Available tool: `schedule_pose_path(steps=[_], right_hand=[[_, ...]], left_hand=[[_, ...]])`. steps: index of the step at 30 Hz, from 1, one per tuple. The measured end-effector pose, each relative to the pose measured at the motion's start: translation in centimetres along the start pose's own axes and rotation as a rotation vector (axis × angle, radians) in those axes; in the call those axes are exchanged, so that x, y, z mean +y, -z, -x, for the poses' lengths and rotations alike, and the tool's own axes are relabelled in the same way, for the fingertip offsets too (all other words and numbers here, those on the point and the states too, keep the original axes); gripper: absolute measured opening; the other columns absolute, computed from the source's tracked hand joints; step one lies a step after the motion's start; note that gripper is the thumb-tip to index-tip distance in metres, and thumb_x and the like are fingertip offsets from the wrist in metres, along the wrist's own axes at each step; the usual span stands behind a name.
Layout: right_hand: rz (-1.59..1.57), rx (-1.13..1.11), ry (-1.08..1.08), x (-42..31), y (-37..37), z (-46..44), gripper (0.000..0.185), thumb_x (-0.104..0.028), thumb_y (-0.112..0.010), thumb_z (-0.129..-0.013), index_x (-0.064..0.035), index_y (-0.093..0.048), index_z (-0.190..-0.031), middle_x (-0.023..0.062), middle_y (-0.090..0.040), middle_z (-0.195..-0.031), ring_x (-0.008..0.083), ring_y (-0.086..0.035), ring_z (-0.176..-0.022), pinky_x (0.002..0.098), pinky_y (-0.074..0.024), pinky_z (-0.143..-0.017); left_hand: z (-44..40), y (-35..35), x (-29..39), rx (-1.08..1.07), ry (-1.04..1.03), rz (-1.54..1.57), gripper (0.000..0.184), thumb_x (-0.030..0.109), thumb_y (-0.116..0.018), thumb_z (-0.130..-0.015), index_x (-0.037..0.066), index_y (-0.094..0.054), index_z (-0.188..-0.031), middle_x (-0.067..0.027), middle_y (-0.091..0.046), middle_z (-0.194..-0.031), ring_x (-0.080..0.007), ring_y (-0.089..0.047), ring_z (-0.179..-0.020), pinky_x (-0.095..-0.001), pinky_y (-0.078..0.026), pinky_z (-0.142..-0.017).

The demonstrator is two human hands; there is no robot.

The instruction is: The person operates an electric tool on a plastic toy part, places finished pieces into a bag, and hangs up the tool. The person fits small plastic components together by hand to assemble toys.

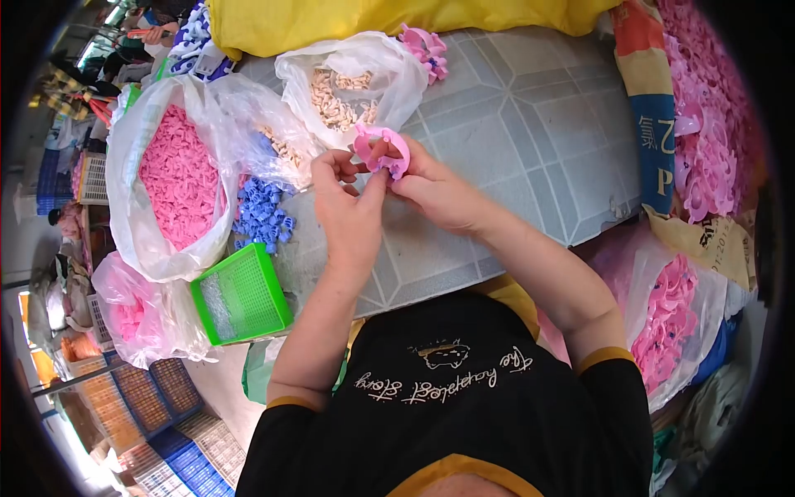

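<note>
Over the grey table, a pink curved plastic piece (pixel 399 151) is held up between my two hands. My right hand (pixel 437 189) grips its right side, with the fingers partly behind it and the thumb at its lower edge. My left hand (pixel 349 197) is closed at its left side, fingers curled and thumb against the lower edge. Whether a small part is also pinched between the fingertips is hidden. Just beyond the hands lies an open clear bag of small beige parts (pixel 333 103). Left of my left hand is a pile of small blue plastic parts (pixel 262 214).
A big white bag of small pink parts (pixel 178 182) stands at the left, above a green basket (pixel 248 294). Several pink pieces (pixel 425 54) lie at the back, near a yellow cloth (pixel 397 23). Sacks of pink pieces (pixel 704 157) flank the table's right side.
</note>
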State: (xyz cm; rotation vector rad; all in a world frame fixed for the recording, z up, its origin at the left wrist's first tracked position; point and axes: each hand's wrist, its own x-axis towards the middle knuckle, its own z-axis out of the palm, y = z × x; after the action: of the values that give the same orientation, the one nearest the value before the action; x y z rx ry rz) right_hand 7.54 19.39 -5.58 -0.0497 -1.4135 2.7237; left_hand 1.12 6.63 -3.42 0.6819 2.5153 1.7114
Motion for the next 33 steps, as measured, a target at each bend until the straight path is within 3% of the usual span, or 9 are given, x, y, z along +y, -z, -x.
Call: schedule_pose_path(steps=[4, 5, 8, 11, 14, 17, 20, 29, 33], right_hand=[[-0.102, 0.091, 0.003, -1.0, 0.0, -0.2, 0.053, -0.006, -0.054, -0.095, -0.008, -0.035, -0.144, 0.0076, -0.053, -0.131, 0.0159, -0.052, -0.123, 0.0335, -0.0454, -0.1], [-0.072, 0.098, 0.095, -1.1, 0.3, -0.4, 0.053, -0.006, -0.056, -0.094, -0.0076, -0.035, -0.143, 0.0092, -0.054, -0.131, 0.0169, -0.054, -0.121, 0.0335, -0.0461, -0.1], [-0.075, 0.123, 0.259, -1.5, 1.5, -0.8, 0.057, -0.007, -0.063, -0.093, -0.0066, -0.035, -0.142, 0.0133, -0.059, -0.128, 0.0198, -0.06, -0.116, 0.0331, -0.0482, -0.098], [-0.222, 0.089, 0.174, -2.5, 2.0, -0.4, 0.062, -0.006, -0.067, -0.091, -0.0056, -0.033, -0.143, 0.0149, -0.06, -0.126, 0.0222, -0.064, -0.113, 0.0329, -0.0503, -0.096], [-0.293, 0.003, 0.075, -3.0, 2.1, 0.1, 0.065, -0.005, -0.067, -0.09, -0.0045, -0.031, -0.144, 0.0146, -0.06, -0.127, 0.0229, -0.064, -0.113, 0.0339, -0.0515, -0.098], [-0.307, 0.007, 0.072, -3.1, 1.5, 0.0, 0.065, -0.005, -0.067, -0.091, -0.0039, -0.03, -0.144, 0.0139, -0.059, -0.127, 0.0219, -0.064, -0.113, 0.0352, -0.0514, -0.1], [-0.309, 0.031, 0.08, -2.5, 1.8, -0.4, 0.064, -0.006, -0.067, -0.091, -0.0035, -0.03, -0.144, 0.0133, -0.058, -0.128, 0.0214, -0.063, -0.114, 0.0355, -0.0516, -0.1], [-0.349, 0.053, 0.061, -2.1, 2.0, -0.6, 0.051, -0.01, -0.064, -0.096, -0.0056, -0.037, -0.139, 0.0119, -0.061, -0.126, 0.0195, -0.065, -0.11, 0.0328, -0.0529, -0.098], [-0.365, 0.04, 0.027, -2.3, 1.7, -0.5, 0.043, -0.011, -0.062, -0.098, -0.0087, -0.043, -0.136, 0.0095, -0.065, -0.119, 0.0179, -0.066, -0.108, 0.032, -0.0541, -0.096]], left_hand=[[-2.6, 1.4, 0.6, -0.07, -0.078, -0.03, 0.035, 0.013, -0.078, -0.082, 0.003, -0.056, -0.107, -0.0036, -0.053, -0.091, -0.0118, -0.051, -0.085, -0.0263, -0.045, -0.067], [-4.1, 1.7, -0.1, -0.004, 0.003, 0.038, 0.025, 0.012, -0.074, -0.086, 0.003, -0.06, -0.105, -0.0054, -0.059, -0.089, -0.0101, -0.053, -0.085, -0.0254, -0.047, -0.07], [-8.2, 2.2, 0.1, 0.001, -0.175, 0.007, 0.014, 0.006, -0.065, -0.089, 0.0, -0.065, -0.103, -0.012, -0.067, -0.093, -0.017, -0.062, -0.087, -0.0304, -0.05, -0.076], [-12.9, 2.1, -3.3, -0.088, -0.573, -0.634, 0.023, 0.009, -0.064, -0.088, 0.003, -0.069, -0.109, -0.0153, -0.071, -0.107, -0.0284, -0.067, -0.101, -0.0387, -0.052, -0.083], [-14.2, 0.8, -3.6, -0.238, -0.447, -1.036, 0.027, 0.009, -0.062, -0.085, 0.006, -0.071, -0.111, -0.0164, -0.069, -0.111, -0.034, -0.066, -0.102, -0.0428, -0.051, -0.087], [-14.9, -0.1, -4.0, -0.355, -0.265, -0.981, 0.027, 0.011, -0.063, -0.086, 0.006, -0.071, -0.111, -0.0164, -0.069, -0.108, -0.0335, -0.065, -0.1, -0.0425, -0.05, -0.089], [-14.3, 0.4, -4.8, -0.226, -0.429, -0.801, 0.026, 0.01, -0.063, -0.086, 0.007, -0.071, -0.111, -0.0162, -0.07, -0.103, -0.0323, -0.066, -0.095, -0.0399, -0.051, -0.086], [-6.5, 3.7, 2.7, -0.261, -0.065, 0.046, 0.02, 0.001, -0.072, -0.086, -0.004, -0.071, -0.106, -0.0048, -0.071, -0.096, -0.0086, -0.062, -0.083, -0.0238, -0.049, -0.075], [-4.7, 3.8, 4.0, -0.246, -0.342, -0.038, 0.018, -0.001, -0.074, -0.084, -0.002, -0.072, -0.101, -0.0046, -0.072, -0.09, -0.0086, -0.061, -0.08, -0.0233, -0.048, -0.073]])
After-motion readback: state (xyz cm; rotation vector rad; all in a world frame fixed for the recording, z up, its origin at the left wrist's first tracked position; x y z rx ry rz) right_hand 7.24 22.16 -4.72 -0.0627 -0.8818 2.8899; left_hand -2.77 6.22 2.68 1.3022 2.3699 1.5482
